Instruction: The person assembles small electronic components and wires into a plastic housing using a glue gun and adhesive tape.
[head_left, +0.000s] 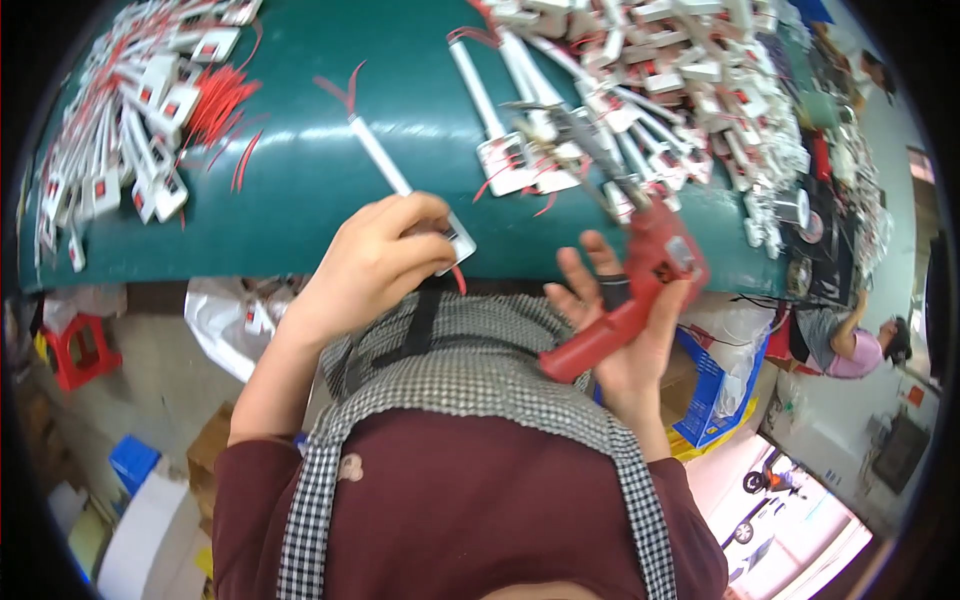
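Note:
My left hand [395, 240] is closed on a white plastic piece [380, 158] near the table's front edge. The piece has a long white stem pointing away from me, a flat square head under my fingers, and thin red wires at both ends. In my right hand [635, 350] rests a red pistol-shaped tool [665, 255], its handle across the palm and fingers partly spread around it. A long metal front, blurred, points over the table. Beyond that tool lie similar white pieces [505, 165] with red wires.
On the green table [310, 230], piles of white pieces lie at left [125, 130] and far right [680, 60]. Loose red wires [220, 100] lie beside the left pile. A red stool [80, 350] and blue box [715, 390] stand below. Another person [855, 345] is at right.

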